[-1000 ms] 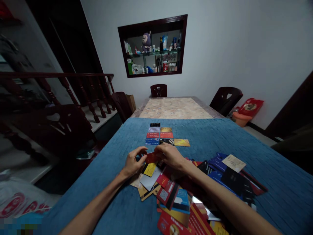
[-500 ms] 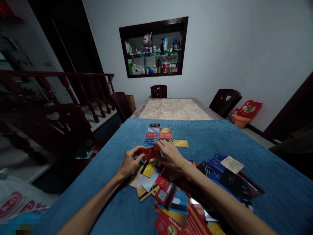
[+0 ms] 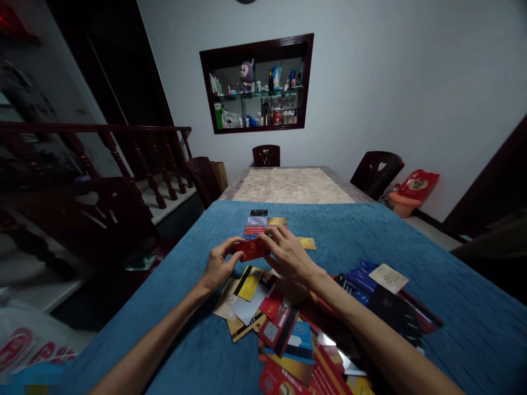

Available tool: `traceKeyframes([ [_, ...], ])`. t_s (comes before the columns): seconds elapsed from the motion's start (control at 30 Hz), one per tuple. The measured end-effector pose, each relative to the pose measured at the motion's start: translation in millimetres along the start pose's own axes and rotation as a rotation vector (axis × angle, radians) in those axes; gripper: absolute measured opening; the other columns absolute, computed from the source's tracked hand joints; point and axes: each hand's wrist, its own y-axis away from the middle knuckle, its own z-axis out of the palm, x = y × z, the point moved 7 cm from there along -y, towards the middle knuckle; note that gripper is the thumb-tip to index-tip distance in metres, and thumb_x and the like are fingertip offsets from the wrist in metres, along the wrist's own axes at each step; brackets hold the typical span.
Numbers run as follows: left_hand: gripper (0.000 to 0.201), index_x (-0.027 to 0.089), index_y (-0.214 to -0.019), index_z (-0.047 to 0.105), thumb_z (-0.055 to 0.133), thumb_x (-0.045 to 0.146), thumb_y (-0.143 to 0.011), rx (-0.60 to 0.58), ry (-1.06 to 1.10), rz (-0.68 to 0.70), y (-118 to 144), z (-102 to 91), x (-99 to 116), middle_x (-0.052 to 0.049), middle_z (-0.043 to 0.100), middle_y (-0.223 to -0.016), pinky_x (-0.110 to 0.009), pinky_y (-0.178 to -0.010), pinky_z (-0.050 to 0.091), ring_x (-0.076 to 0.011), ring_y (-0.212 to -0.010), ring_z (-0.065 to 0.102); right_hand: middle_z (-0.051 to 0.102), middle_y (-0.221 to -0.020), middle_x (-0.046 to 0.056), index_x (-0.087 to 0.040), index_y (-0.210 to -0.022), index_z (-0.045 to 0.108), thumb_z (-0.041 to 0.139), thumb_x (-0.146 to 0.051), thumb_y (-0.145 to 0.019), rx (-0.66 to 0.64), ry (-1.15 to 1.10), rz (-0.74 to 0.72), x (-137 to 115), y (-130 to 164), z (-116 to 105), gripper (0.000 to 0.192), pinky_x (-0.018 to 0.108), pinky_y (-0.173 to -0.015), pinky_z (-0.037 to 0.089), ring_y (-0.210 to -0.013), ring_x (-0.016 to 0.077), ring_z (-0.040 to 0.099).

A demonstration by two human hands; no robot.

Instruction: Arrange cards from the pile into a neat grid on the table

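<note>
A red card (image 3: 252, 249) is held up between my two hands, above the blue cloth (image 3: 181, 307). My left hand (image 3: 219, 264) pinches its left end with thumb and fingers. At the right end, my right hand (image 3: 288, 253) has its fingers on the card. Just beyond lie cards set in short rows, among them a black card (image 3: 259, 213), a lilac card (image 3: 257, 220) and a yellow card (image 3: 307, 243); my right hand covers some of them. Below my hands spreads a loose pile of cards, with a yellow striped card (image 3: 248, 283) and a blue card (image 3: 301, 341).
Right of my right forearm lies another heap of dark blue and black cards (image 3: 389, 307) with a beige card (image 3: 389, 278) on top. Dark wooden chairs (image 3: 376, 173) stand around the table (image 3: 288, 184). A white plastic bag (image 3: 28, 334) is at the lower left.
Both hands have lifted the red card slightly away from the pile, toward the rows. My right hand now hides more of the laid-out cards. The camera view has tilted a little.
</note>
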Motion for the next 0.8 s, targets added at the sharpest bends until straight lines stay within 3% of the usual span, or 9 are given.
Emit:
traceKeyframes([
  [0.13, 0.029, 0.018, -0.112, 0.061, 0.059, 0.017, -0.084, -0.041, -0.238, 0.237, -13, 7.6, 28, -0.006, 0.064, -0.105, -0.032, -0.079, 0.054, -0.0168, -0.086, 0.062, 0.057, -0.115, 0.015, -0.014, -0.121, 0.054, 0.06, -0.02, -0.083, -0.003, 0.015, -0.019, 16, 1, -11, 0.039, 0.041, -0.083, 0.046, -0.103, 0.0285, 0.046],
  [0.33, 0.045, 0.017, -0.127, 0.052, 0.061, 0.015, -0.083, -0.217, -0.448, 0.493, -34, 42.1, 53, -0.012, 0.054, -0.119, -0.04, -0.095, 0.051, -0.0234, -0.108, 0.056, 0.058, -0.11, 0.013, -0.017, -0.118, 0.057, 0.062, -0.028, -0.084, -0.049, 0.027, 0.01, 52, 16, -22, 0.036, 0.038, -0.078, 0.047, -0.097, 0.0263, 0.048],
  [0.53, 0.042, 0.017, -0.122, 0.056, 0.064, 0.019, -0.081, -0.38, -0.559, 0.521, -67, 85.3, 55, -0.012, 0.056, -0.116, -0.042, -0.095, 0.049, -0.0254, -0.107, 0.054, 0.058, -0.108, 0.012, -0.02, -0.121, 0.057, 0.063, -0.033, -0.084, -0.111, -0.054, 0.09, 96, 34, -26, 0.04, 0.038, -0.077, 0.048, -0.092, 0.0248, 0.052],
  [0.8, 0.034, 0.017, -0.114, 0.064, 0.066, 0.023, -0.081, -0.508, -0.637, 0.462, -106, 137.7, 33, -0.01, 0.061, -0.111, -0.038, -0.093, 0.047, -0.0242, -0.102, 0.055, 0.057, -0.11, 0.011, -0.021, -0.121, 0.06, 0.062, -0.038, -0.083, -0.213, -0.157, 0.215, 149, 56, -9, 0.041, 0.038, -0.083, 0.049, -0.098, 0.0257, 0.055],
])
